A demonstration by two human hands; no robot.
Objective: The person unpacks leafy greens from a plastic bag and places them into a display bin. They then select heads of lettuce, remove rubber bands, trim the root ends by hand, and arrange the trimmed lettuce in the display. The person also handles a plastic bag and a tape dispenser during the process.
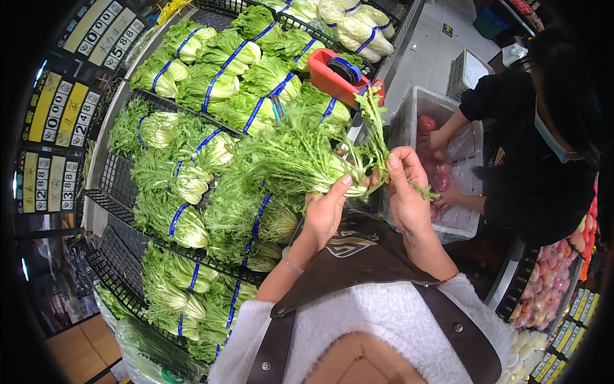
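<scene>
My left hand (326,213) grips the pale stem end of a loose bunch of frilly leafy greens (297,158), whose leaves fan out to the left. Between the thumb and fingers of my right hand (407,192) is a leafy stalk (376,125), close beside the root end of the bunch. Beyond the bunch, a red tape dispenser (324,72) with a roll of blue tape lies against the lettuces. A small blue and black cutter (277,108) rests on the taped lettuces (268,77) to its left.
Black plastic crates (115,206) hold taped bundles of greens (189,225) at the left. Napa cabbages (362,33) lie at the top. To the right a co-worker in dark clothing (518,158) reaches into a pale bin (472,182) of red fruit. Bagged fruit (551,278) lies at the lower right.
</scene>
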